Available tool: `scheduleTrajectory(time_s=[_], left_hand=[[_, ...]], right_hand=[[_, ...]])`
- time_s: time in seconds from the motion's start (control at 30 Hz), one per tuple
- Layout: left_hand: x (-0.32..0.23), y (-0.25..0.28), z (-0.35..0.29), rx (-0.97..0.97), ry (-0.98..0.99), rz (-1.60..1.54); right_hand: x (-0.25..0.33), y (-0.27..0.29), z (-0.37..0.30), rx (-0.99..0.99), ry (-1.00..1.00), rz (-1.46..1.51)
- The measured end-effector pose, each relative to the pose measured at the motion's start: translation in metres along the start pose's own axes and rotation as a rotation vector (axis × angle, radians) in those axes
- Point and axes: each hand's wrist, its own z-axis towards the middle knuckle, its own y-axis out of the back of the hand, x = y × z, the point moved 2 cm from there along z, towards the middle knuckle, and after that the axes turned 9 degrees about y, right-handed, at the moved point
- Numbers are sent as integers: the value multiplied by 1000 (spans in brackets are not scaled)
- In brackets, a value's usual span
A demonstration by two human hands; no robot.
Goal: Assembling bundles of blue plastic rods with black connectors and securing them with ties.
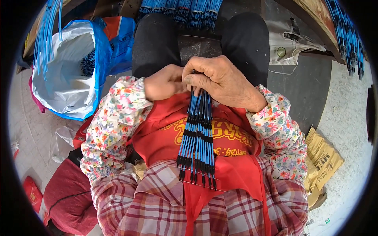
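Note:
A bundle of thin blue wires with black sleeves and tips (199, 137) hangs fanned out over my red apron (157, 143). Its upper end disappears between my two hands, just in front of my knees. My left hand (164, 82) is closed around that end, its fingertips mostly hidden behind the other hand. Thumb against curled fingers, my right hand (222, 82) pinches at the same spot from the right. Whatever small part lies in the pinch is covered. The loose black tips reach down to my plaid clothing (157, 212).
Several more blue wire bundles (181, 11) lie beyond my knees. Others hang at the upper left (47, 39) and upper right (346, 39). A blue-and-white bag (65, 94) with dark wires inside stands at left. A yellow sack (323, 159) lies right, a maroon cloth (71, 192) lower left.

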Motion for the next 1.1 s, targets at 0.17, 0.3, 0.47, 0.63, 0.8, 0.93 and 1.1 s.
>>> scheduleTrajectory(time_s=[0.17,0.3,0.47,0.63,0.8,0.93,1.1], left_hand=[[31,-3,32,-139,-235,204],[38,-9,52,-103,-210,150],[30,-8,59,-115,-167,87],[26,-8,62,-118,-134,21],[24,-8,58,-139,-101,-54],[21,-8,55,-158,-79,-121],[16,-7,50,-174,-51,-201]], right_hand=[[9,-4,5,47,105,10],[2,-5,4,44,106,-54],[5,-3,2,26,121,18],[0,-3,-1,13,128,29],[0,-3,-3,19,141,21],[2,-4,-3,34,133,9],[1,-2,-2,26,151,5]])
